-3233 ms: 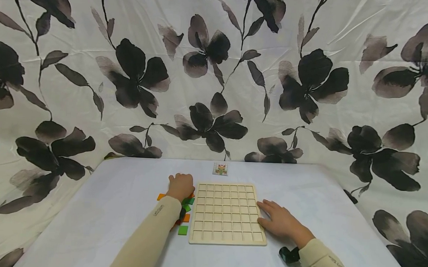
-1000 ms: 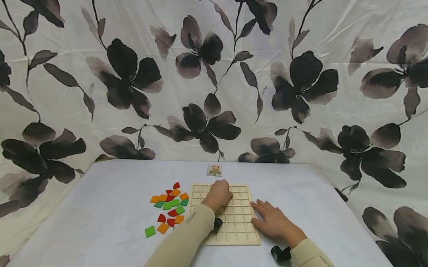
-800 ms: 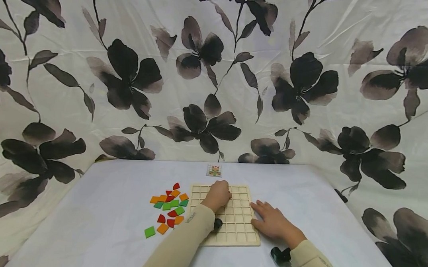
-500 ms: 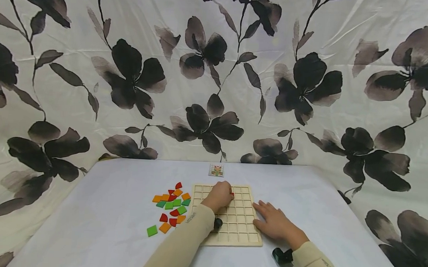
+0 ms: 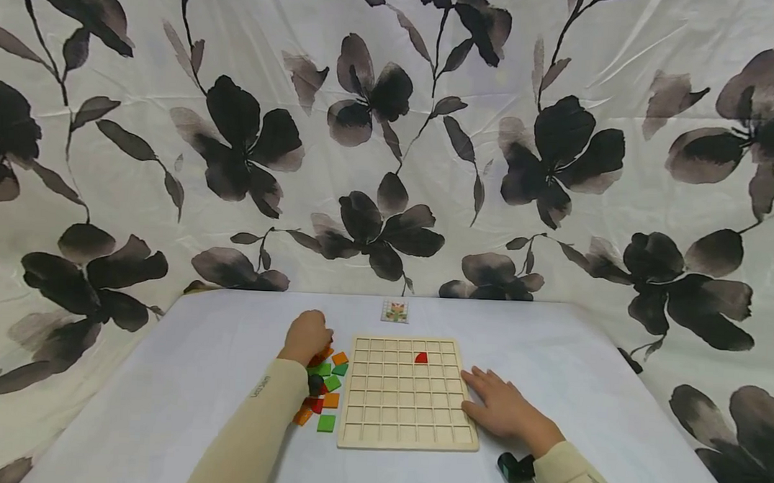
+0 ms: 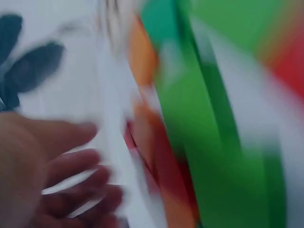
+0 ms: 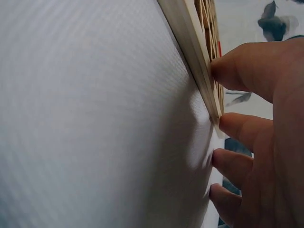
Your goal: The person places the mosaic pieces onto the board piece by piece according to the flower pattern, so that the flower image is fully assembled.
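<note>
A wooden grid board lies on the white table, with one red quarter-round tile in a cell of its second row from the back. My left hand is over the far end of the scattered coloured tiles, left of the board. In the left wrist view, that hand's fingers are loosely bent, with nothing between them; green tiles there are blurred. My right hand rests at the board's right edge. In the right wrist view, its thumb and fingertips touch the board's side rim.
Orange tiles and a green square tile lie by the board's left edge. A small patterned card lies behind the board. A flower-printed cloth hangs behind the table.
My left hand has left the board and moved left to the scattered tiles. The red tile it was at on the board is now uncovered. The right hand stays at the board's edge.
</note>
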Available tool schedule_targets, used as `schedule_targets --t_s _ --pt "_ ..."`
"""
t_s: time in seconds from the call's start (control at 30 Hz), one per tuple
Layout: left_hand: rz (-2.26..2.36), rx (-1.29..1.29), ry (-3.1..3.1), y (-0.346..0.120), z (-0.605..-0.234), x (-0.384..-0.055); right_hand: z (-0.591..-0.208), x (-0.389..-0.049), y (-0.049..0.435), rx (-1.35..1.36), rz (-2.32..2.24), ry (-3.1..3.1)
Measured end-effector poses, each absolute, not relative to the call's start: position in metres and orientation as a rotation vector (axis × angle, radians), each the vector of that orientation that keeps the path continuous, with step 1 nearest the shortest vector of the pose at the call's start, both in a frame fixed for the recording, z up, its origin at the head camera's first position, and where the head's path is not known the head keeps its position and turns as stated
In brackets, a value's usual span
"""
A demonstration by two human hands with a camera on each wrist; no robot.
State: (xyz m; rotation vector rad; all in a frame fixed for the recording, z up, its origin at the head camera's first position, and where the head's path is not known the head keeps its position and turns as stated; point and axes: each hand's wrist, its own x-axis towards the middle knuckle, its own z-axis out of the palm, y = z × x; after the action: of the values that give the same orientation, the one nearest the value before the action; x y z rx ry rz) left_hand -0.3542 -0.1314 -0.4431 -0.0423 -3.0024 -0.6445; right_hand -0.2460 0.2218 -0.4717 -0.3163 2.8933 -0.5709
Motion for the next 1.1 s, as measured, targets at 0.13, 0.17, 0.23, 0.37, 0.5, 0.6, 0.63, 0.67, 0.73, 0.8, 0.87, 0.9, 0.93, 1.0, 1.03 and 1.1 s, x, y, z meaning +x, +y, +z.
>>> schedule_targets --t_s 0.13,0.17,0.23,0.37,0.5,0.6,0.63,0.67,0.73,0.8,0.87,0.9,0.93,1.0,1.03,1.1 --pt "-0.566 -0.014 -3.105 -0.146 -0.446 -0.358 -0.472 -0.246 0.223 -0.321 -0.567 2.895" --pt "-0.57 -0.016 -3.119 -0.146 -0.446 -0.359 -0.472 -0.247 0.223 -0.323 -0.568 2.894" --pt "-0.626 -0.012 -3.13 -0.144 -0.445 -0.362 -0.471 -0.248 0.223 -0.325 -0.569 2.893" --pt "-0.775 -0.094 -3.106 -0.139 -0.441 -0.367 -0.472 -0.249 0.222 -0.317 -0.573 2.889" --pt "-0.92 -0.336 -3.068 -0.118 -0.436 -0.366 -0.473 -0.248 0.223 -0.302 -0.565 2.882" --pt "-0.974 -0.566 -3.076 -0.093 -0.432 -0.363 -0.473 -0.247 0.223 -0.297 -0.567 2.886" --pt "-0.96 -0.653 -3.078 -0.084 -0.432 -0.362 -0.472 -0.246 0.223 -0.298 -0.57 2.887" --pt "-0.929 -0.727 -3.087 -0.077 -0.432 -0.361 -0.472 -0.246 0.223 -0.3 -0.574 2.887" --pt "-0.818 -0.865 -3.082 -0.062 -0.432 -0.36 -0.471 -0.245 0.223 -0.301 -0.581 2.888" --pt "-0.702 -0.952 -3.077 -0.052 -0.433 -0.358 -0.47 -0.245 0.223 -0.299 -0.59 2.887" --pt "-0.614 -0.983 -3.081 -0.045 -0.435 -0.358 -0.47 -0.245 0.222 -0.296 -0.586 2.888" --pt "-0.59 -0.981 -3.083 -0.042 -0.436 -0.357 -0.47 -0.245 0.222 -0.295 -0.585 2.887" --pt "-0.567 -0.972 -3.086 -0.041 -0.437 -0.357 -0.47 -0.245 0.222 -0.295 -0.584 2.887" --pt "-0.529 -0.938 -3.088 -0.04 -0.44 -0.356 -0.47 -0.244 0.222 -0.293 -0.583 2.887" --pt "-0.518 -0.923 -3.086 -0.04 -0.441 -0.355 -0.47 -0.244 0.223 -0.292 -0.581 2.889" --pt "-0.504 -0.909 -3.073 -0.04 -0.442 -0.354 -0.47 -0.244 0.223 -0.291 -0.578 2.897"
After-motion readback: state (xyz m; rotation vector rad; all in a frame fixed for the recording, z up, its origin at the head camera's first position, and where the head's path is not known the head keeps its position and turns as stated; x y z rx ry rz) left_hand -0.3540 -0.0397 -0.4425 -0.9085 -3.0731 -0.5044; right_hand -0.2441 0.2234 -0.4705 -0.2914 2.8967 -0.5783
